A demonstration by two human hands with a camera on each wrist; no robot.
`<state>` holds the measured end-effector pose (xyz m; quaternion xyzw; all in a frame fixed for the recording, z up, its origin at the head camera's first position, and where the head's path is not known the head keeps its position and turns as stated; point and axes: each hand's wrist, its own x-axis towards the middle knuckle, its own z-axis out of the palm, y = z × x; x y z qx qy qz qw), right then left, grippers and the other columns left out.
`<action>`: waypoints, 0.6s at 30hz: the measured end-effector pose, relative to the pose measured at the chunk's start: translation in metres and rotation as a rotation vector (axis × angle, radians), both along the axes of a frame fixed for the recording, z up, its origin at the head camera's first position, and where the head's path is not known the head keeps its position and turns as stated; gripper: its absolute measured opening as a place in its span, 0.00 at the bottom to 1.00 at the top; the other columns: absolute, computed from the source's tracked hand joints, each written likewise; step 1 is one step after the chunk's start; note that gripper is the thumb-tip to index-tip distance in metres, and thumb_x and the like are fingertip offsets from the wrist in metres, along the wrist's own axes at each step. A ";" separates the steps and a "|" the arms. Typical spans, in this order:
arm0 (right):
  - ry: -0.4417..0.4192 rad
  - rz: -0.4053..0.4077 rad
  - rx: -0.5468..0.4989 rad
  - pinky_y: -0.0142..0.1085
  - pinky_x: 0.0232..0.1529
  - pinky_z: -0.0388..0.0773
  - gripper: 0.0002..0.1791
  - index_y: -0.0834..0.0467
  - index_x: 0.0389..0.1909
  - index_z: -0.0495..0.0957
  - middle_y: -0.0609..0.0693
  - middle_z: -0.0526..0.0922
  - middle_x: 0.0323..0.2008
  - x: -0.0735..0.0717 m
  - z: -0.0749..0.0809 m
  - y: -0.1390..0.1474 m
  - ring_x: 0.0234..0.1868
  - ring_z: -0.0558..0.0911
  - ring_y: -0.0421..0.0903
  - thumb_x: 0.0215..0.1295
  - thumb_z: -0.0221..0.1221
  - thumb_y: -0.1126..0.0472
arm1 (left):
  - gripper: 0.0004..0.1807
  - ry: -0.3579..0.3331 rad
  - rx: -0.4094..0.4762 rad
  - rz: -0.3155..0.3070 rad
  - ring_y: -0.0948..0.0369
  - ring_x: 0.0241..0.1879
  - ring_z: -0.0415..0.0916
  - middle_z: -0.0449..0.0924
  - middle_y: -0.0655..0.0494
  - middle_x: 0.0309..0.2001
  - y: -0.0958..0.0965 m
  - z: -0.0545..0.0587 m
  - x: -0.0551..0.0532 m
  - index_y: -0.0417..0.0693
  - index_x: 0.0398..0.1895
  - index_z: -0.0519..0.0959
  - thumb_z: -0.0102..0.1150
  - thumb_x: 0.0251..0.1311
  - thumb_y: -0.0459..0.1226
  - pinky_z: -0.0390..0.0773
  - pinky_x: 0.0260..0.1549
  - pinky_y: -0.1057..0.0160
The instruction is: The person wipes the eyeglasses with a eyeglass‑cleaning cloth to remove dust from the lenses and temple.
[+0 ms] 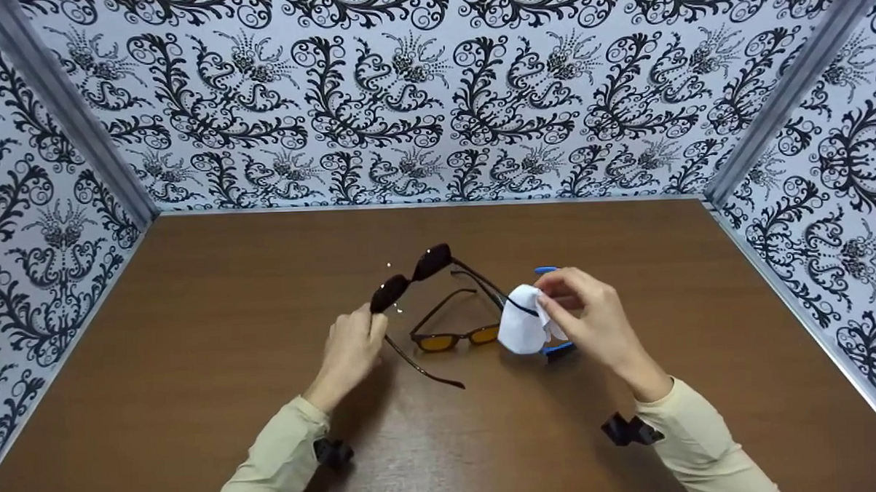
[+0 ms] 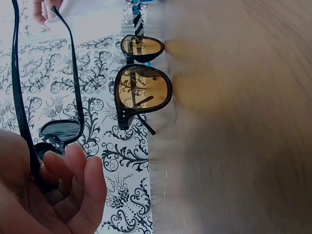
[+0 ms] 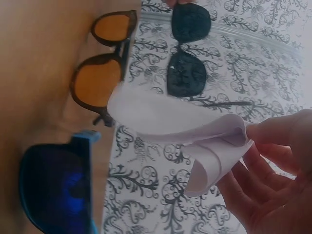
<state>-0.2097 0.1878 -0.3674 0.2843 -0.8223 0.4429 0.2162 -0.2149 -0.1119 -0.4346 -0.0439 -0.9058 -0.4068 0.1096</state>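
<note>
Black sunglasses with dark lenses [image 1: 433, 261] are raised over the table, their arms unfolded. My left hand [image 1: 350, 344] grips them at one end of the frame, by the hinge. In my right hand [image 1: 593, 317], thumb and fingers pinch a folded white cloth [image 1: 521, 323]. The tip of the far arm of the sunglasses overlaps the cloth in the head view. Below them, glasses with amber lenses [image 2: 144, 87] stand on the table with arms spread. Sunglasses with blue arms and a dark lens [image 3: 58, 185] lie beside these, partly hidden behind the cloth and right hand.
The brown wooden table [image 1: 194, 356] is bounded by white walls with black scroll patterns [image 1: 403, 94] at the back and both sides. Grey metal posts [image 1: 789, 81] stand at the back corners. A black wrist mount [image 1: 334, 452] sits on the left sleeve, another on the right.
</note>
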 end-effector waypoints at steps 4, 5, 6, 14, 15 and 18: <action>-0.060 0.012 -0.002 0.32 0.32 0.81 0.08 0.71 0.35 0.78 0.59 0.81 0.31 0.007 0.004 -0.005 0.32 0.82 0.53 0.54 0.61 0.81 | 0.12 0.060 -0.030 -0.013 0.63 0.12 0.62 0.62 0.62 0.13 0.002 0.000 0.001 0.48 0.20 0.66 0.45 0.62 0.33 0.63 0.12 0.62; -0.069 0.017 -0.005 0.33 0.32 0.81 0.08 0.72 0.35 0.78 0.59 0.81 0.31 0.008 0.005 -0.006 0.32 0.82 0.52 0.54 0.61 0.82 | 0.12 0.070 -0.037 -0.016 0.63 0.13 0.60 0.61 0.62 0.14 0.002 0.000 0.002 0.48 0.20 0.66 0.45 0.62 0.33 0.62 0.12 0.62; -0.077 0.023 -0.010 0.34 0.32 0.82 0.08 0.72 0.35 0.77 0.59 0.81 0.31 0.008 0.004 -0.007 0.32 0.82 0.52 0.54 0.60 0.82 | 0.12 0.071 -0.040 -0.019 0.63 0.13 0.59 0.60 0.62 0.14 0.003 0.000 0.002 0.48 0.20 0.66 0.45 0.62 0.33 0.61 0.12 0.63; -0.137 0.075 -0.038 0.41 0.33 0.83 0.07 0.73 0.34 0.76 0.62 0.79 0.31 0.006 0.001 -0.007 0.31 0.82 0.54 0.55 0.59 0.82 | 0.11 0.012 -0.051 -0.034 0.64 0.13 0.58 0.60 0.61 0.15 0.010 0.003 0.007 0.47 0.22 0.67 0.46 0.64 0.34 0.61 0.12 0.65; -0.139 0.080 -0.035 0.41 0.33 0.83 0.07 0.73 0.34 0.76 0.62 0.79 0.31 0.006 0.000 -0.007 0.31 0.82 0.54 0.55 0.59 0.81 | 0.11 0.012 -0.051 -0.043 0.64 0.13 0.58 0.59 0.61 0.15 0.011 0.004 0.008 0.47 0.22 0.67 0.46 0.64 0.34 0.61 0.11 0.65; -0.135 0.080 -0.023 0.39 0.33 0.83 0.07 0.73 0.35 0.76 0.60 0.79 0.31 0.004 -0.001 -0.008 0.32 0.82 0.53 0.55 0.59 0.82 | 0.09 0.033 -0.071 -0.071 0.65 0.13 0.57 0.58 0.62 0.14 0.014 0.005 0.011 0.44 0.25 0.70 0.47 0.64 0.33 0.61 0.12 0.65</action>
